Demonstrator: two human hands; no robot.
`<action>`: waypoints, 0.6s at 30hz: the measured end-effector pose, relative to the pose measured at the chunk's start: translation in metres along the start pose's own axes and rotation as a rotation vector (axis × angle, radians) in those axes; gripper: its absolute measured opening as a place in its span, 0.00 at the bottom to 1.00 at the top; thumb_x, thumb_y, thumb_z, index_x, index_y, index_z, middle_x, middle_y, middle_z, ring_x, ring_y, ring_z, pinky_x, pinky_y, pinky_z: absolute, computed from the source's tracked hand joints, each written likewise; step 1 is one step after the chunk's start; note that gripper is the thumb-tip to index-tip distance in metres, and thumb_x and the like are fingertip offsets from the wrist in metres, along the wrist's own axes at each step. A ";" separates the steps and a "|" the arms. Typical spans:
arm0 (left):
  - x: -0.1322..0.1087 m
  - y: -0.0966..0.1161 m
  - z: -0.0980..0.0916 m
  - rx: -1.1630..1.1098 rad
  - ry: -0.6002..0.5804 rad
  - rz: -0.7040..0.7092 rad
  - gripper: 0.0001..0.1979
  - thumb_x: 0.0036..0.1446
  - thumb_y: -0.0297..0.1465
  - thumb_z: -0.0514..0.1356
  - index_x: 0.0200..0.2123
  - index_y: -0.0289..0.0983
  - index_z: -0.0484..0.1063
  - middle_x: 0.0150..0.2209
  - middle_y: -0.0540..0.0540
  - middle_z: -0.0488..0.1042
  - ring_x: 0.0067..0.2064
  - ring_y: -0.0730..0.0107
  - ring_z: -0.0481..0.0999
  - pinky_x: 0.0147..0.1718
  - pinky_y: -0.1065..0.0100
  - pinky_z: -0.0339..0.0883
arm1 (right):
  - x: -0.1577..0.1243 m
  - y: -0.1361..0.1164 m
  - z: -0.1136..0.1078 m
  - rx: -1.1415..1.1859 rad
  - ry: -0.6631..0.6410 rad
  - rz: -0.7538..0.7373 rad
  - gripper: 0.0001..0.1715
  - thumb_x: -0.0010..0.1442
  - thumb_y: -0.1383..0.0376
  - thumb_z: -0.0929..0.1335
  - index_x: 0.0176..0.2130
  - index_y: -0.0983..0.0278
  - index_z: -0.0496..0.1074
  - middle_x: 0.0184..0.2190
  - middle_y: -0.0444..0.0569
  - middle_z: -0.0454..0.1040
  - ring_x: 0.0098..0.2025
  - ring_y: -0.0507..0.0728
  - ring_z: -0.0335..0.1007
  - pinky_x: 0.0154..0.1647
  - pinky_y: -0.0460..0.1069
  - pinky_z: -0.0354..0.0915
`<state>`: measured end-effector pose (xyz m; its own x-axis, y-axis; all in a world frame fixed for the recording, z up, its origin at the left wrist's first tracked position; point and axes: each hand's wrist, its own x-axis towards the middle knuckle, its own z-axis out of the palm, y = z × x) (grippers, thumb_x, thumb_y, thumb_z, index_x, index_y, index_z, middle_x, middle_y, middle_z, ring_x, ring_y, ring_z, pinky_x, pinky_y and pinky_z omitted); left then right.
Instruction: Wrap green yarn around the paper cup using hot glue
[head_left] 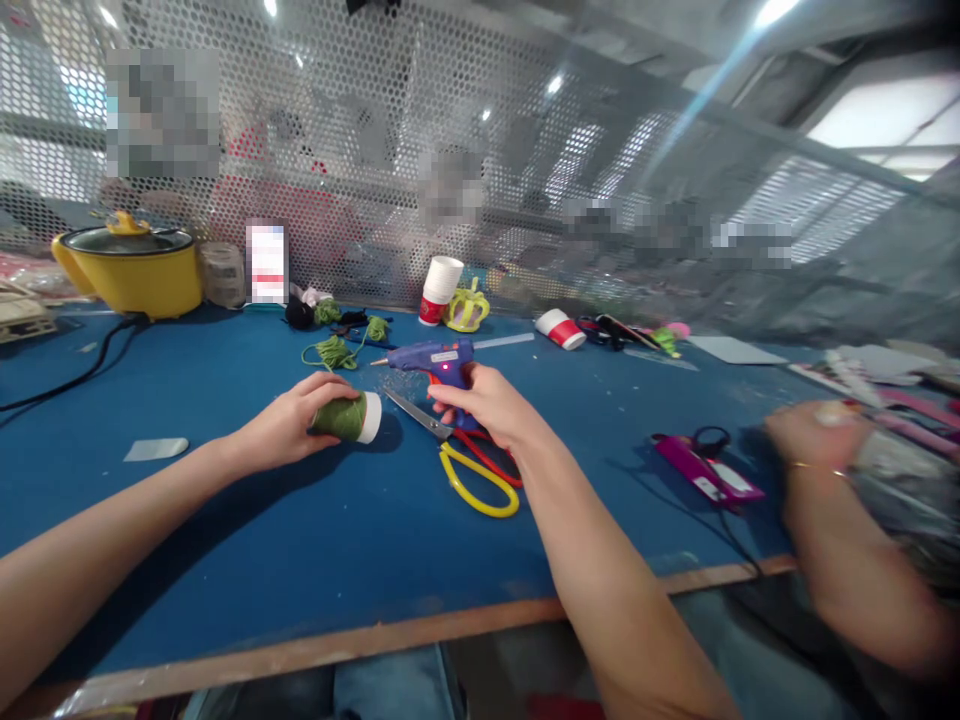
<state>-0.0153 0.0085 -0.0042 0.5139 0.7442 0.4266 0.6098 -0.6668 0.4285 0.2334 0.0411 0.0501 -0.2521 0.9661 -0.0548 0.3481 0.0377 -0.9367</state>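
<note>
Green-wrapped cup [346,417] lies on its side on the blue bench [225,560], its white rim pointing away from the left grip [289,425], which is closed around the yarn-covered body with the thumb on top. Just to the right of that cup, the right grip [487,405] is clamped on the handle of a purple glue gun [431,357], whose nozzle points left, above and beyond the cup. Directly under the right grip lie scissors [472,465] with one yellow and one red loop, the blades reaching toward the cup's rim. Beyond the left grip, farther up the bench, sits a tangle of loose green yarn [334,352]; farther still, by the perforated screen [360,150], stands a stack of paper cups [439,290], and another red-and-white cup [561,328] lies tipped over beyond the right grip. Well off to the left of both grips stands a yellow pot [127,270]. To the right of the right grip, well apart, a co-worker's hand [806,430] is blurred beside a magenta tool [705,470] with a black cord.
</note>
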 end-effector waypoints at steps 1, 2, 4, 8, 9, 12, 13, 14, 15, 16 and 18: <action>0.000 0.000 0.000 -0.001 0.003 0.001 0.20 0.50 0.29 0.58 0.48 0.40 0.60 0.49 0.41 0.60 0.51 0.58 0.64 0.50 0.56 0.62 | -0.003 -0.002 0.003 0.020 -0.021 -0.009 0.10 0.47 0.67 0.69 0.31 0.67 0.64 0.20 0.45 0.70 0.17 0.48 0.64 0.18 0.44 0.63; 0.000 -0.001 0.000 -0.003 0.004 0.001 0.21 0.50 0.29 0.58 0.48 0.41 0.60 0.49 0.42 0.60 0.51 0.58 0.64 0.50 0.56 0.61 | -0.006 -0.004 0.005 0.033 -0.042 -0.024 0.10 0.47 0.67 0.69 0.32 0.67 0.65 0.21 0.45 0.71 0.17 0.48 0.64 0.17 0.44 0.62; 0.000 -0.003 0.000 -0.009 0.003 -0.004 0.21 0.50 0.30 0.59 0.48 0.41 0.59 0.48 0.42 0.60 0.51 0.58 0.64 0.50 0.56 0.61 | -0.009 -0.006 0.009 0.031 -0.067 -0.060 0.09 0.48 0.68 0.68 0.32 0.67 0.66 0.21 0.45 0.71 0.16 0.47 0.62 0.16 0.43 0.61; -0.001 -0.006 -0.001 -0.041 -0.012 -0.016 0.21 0.51 0.35 0.60 0.48 0.41 0.60 0.46 0.42 0.61 0.49 0.58 0.65 0.49 0.55 0.62 | -0.014 -0.008 0.011 -0.062 -0.056 -0.069 0.06 0.48 0.66 0.68 0.27 0.67 0.66 0.14 0.41 0.66 0.15 0.47 0.59 0.15 0.43 0.60; -0.001 -0.006 -0.002 -0.050 -0.015 -0.016 0.21 0.51 0.35 0.59 0.48 0.40 0.60 0.46 0.42 0.62 0.49 0.58 0.65 0.48 0.56 0.62 | -0.015 -0.008 0.011 -0.079 -0.046 -0.067 0.06 0.48 0.66 0.68 0.27 0.67 0.66 0.13 0.41 0.65 0.15 0.47 0.59 0.15 0.43 0.59; -0.001 -0.007 -0.003 -0.067 -0.019 -0.019 0.21 0.52 0.36 0.59 0.48 0.40 0.60 0.45 0.42 0.62 0.49 0.59 0.65 0.48 0.57 0.62 | -0.017 -0.009 0.011 -0.130 -0.038 -0.060 0.07 0.48 0.65 0.68 0.25 0.67 0.66 0.13 0.41 0.65 0.14 0.47 0.59 0.15 0.43 0.59; -0.001 -0.007 -0.003 -0.070 -0.019 -0.021 0.21 0.51 0.36 0.59 0.48 0.39 0.60 0.45 0.42 0.62 0.48 0.59 0.65 0.48 0.58 0.62 | -0.017 -0.009 0.011 -0.150 -0.042 -0.059 0.08 0.48 0.64 0.68 0.24 0.67 0.66 0.12 0.41 0.65 0.14 0.47 0.58 0.14 0.42 0.59; -0.001 -0.007 -0.003 -0.074 -0.018 -0.025 0.21 0.51 0.36 0.59 0.48 0.39 0.60 0.45 0.42 0.62 0.48 0.59 0.65 0.47 0.58 0.62 | -0.018 -0.009 0.011 -0.168 -0.045 -0.059 0.10 0.48 0.63 0.68 0.22 0.67 0.66 0.12 0.41 0.64 0.13 0.46 0.58 0.14 0.42 0.58; -0.001 -0.006 -0.004 -0.076 -0.018 -0.029 0.21 0.51 0.36 0.59 0.48 0.39 0.60 0.45 0.42 0.62 0.48 0.59 0.66 0.47 0.58 0.62 | -0.018 -0.010 0.011 -0.186 -0.047 -0.060 0.11 0.49 0.62 0.68 0.21 0.66 0.66 0.12 0.41 0.64 0.13 0.46 0.58 0.13 0.43 0.58; -0.001 -0.006 -0.004 -0.079 -0.019 -0.031 0.21 0.51 0.36 0.59 0.48 0.39 0.60 0.45 0.42 0.62 0.48 0.59 0.66 0.47 0.58 0.61 | -0.019 -0.010 0.011 -0.203 -0.048 -0.062 0.12 0.49 0.62 0.68 0.21 0.66 0.66 0.11 0.41 0.64 0.13 0.46 0.57 0.13 0.43 0.58; -0.001 -0.006 -0.004 -0.084 -0.020 -0.033 0.21 0.52 0.36 0.59 0.48 0.38 0.60 0.45 0.42 0.62 0.48 0.59 0.66 0.47 0.58 0.61 | -0.020 -0.011 0.011 -0.237 -0.053 -0.060 0.13 0.49 0.61 0.68 0.20 0.66 0.65 0.11 0.41 0.63 0.12 0.47 0.57 0.14 0.43 0.58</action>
<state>-0.0218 0.0116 -0.0042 0.5072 0.7657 0.3955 0.5744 -0.6425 0.5072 0.2242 0.0188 0.0573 -0.3232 0.9460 -0.0256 0.5317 0.1591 -0.8319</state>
